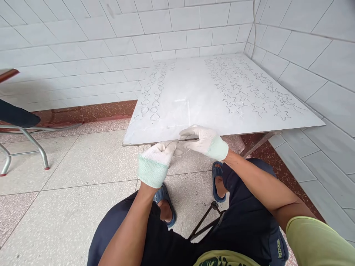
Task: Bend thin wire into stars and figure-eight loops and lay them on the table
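Note:
My left hand [158,157], in a white knit glove with a mint cuff, is just in front of the near edge of a white tabletop [194,88]. Its thumb and fingers are pinched together; anything between them is too small to make out. Beside it, at the table edge, my right hand [205,142] wears a matching glove, its fingers stretched out and apart from the thumb. The fingertips of both hands nearly meet. Thin wire-like star shapes [235,99] cover the table's right side. Looped, figure-eight-like wire shapes [156,98] lie in columns on its left.
White tiled walls [183,37] meet behind and right of the table. A stool with metal legs [36,147] stands at left, beside a dark-clothed limb [18,114]. A dark folding metal frame [203,223] is between my legs, near my blue sandals [169,207].

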Demonstrator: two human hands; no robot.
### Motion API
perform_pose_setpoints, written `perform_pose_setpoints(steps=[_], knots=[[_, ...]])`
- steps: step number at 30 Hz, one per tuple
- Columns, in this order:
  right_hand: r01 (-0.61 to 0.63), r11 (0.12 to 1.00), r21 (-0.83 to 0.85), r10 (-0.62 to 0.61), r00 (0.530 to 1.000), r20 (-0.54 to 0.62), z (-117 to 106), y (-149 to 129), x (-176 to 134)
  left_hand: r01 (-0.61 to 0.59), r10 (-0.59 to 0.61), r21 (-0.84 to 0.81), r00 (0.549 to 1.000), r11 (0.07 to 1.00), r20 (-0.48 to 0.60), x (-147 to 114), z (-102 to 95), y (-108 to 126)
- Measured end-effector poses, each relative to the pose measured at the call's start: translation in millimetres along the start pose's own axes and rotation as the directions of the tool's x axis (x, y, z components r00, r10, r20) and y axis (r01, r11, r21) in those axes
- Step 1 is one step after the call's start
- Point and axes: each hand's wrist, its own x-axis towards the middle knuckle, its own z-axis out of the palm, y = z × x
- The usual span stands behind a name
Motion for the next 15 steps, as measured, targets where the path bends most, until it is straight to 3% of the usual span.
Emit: perform_pose_setpoints(steps=[3, 11, 15], knots=[[-0.026, 0.998, 0.052, 0.026, 1.000, 0.006, -0.7, -4.4, -0.6, -0.024, 0.024, 0.084, 1.000, 0.996, 0.002, -3.6, 2.2, -1.9], [0.060, 0.997, -0.044, -0.059, 0.998, 0.027, 0.1, -9.8, -2.6, -0.060, 0.055, 0.052, 0.995, 0.997, 0.081, -0.4, 10.5, -18.4], [0.203, 0.963, -0.176, -0.165, 0.965, 0.205, -9.3, -12.1, 2.8, -0.082, 0.069, 0.083, 0.987, 0.993, 0.144, 0.5, 6.0, -16.1]])
